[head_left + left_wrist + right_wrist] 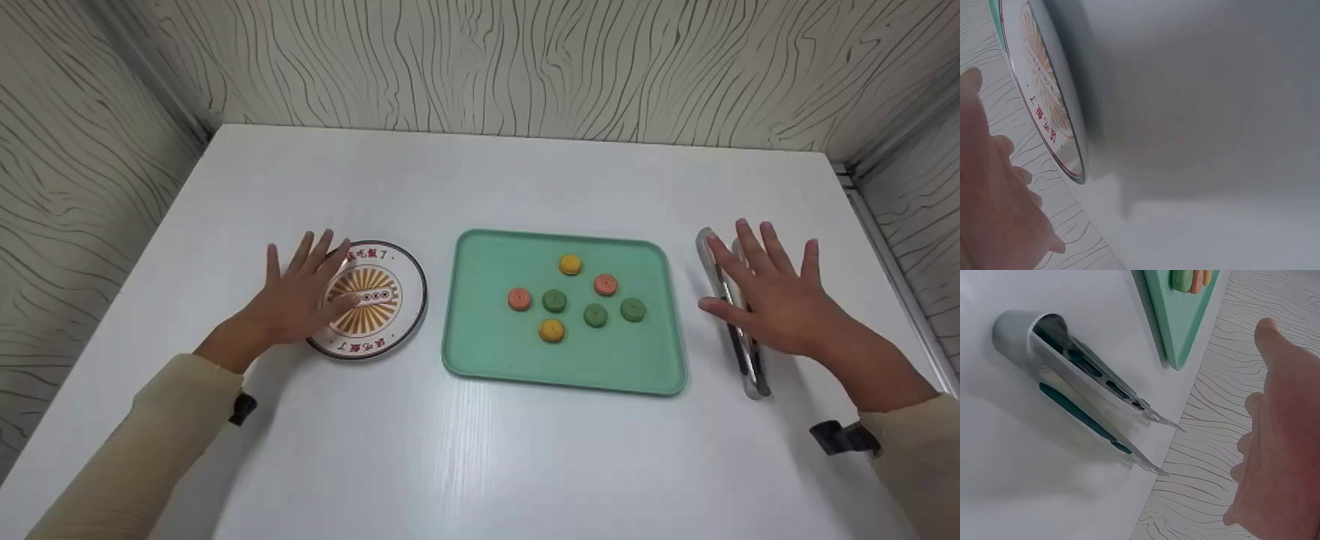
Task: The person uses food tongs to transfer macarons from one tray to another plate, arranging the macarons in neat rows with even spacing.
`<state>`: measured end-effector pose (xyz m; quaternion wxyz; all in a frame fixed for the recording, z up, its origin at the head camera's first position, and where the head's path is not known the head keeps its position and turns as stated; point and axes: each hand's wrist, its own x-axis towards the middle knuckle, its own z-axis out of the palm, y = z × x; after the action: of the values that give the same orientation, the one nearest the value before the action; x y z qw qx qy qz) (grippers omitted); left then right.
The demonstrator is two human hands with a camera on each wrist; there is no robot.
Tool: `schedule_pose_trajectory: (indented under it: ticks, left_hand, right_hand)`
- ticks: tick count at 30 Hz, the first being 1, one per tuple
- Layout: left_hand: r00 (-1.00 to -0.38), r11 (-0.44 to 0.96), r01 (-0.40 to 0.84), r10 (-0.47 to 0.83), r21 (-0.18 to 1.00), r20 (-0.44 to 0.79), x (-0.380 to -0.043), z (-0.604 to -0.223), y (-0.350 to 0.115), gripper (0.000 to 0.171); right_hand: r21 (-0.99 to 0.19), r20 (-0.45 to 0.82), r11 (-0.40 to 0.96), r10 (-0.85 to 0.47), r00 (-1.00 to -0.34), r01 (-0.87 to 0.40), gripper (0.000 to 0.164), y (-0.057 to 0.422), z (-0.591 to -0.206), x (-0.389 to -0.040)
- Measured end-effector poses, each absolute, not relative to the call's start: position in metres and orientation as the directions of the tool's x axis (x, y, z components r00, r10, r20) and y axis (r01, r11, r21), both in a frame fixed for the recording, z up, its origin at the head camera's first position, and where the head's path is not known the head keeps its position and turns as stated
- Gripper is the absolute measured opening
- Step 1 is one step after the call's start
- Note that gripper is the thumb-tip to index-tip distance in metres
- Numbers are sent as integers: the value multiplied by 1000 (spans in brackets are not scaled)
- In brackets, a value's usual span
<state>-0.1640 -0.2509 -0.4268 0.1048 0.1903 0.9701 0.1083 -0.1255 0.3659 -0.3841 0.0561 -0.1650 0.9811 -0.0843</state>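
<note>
Seemingly poised, the left hand (300, 304) is spread over the plate (390, 319), the right hand (780, 307) over the tongs (1086, 364) near the table (570, 457)'s right edge. Gripping calls for lowering and curling.

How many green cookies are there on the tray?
3. On the tray, the left green cookie is beside a pink cookie, the middle green cookie comes next, and the right green cookie is nearest the tongs. None looks hidden.
</note>
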Motion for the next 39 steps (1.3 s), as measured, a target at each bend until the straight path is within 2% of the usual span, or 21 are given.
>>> schedule_pose_trajectory:
  ticks: [10,18,27,39]
  left_hand:
    - [-929,921,268,325,284,-176,-144,-441,-262,91]
    - [-957,953,207,244,220,-156,-133,-453,-257,98]
    - [-957,945,267,284,190,-65,-129,-455,-252,93]
    - [-943,934,283,313,220,-116,-127,-458,-249,100]
  right_hand:
    - [-213,-53,941,-282,-958,-265,90,373,-404,-108]
    - [-251,-59,955,-176,-983,-156,99,378,-423,-93]
    - [-289,-151,957,-65,-986,-19,108,370,-433,-93]
    - [-338,-163,941,-45,-986,13,100,366,-442,-96]
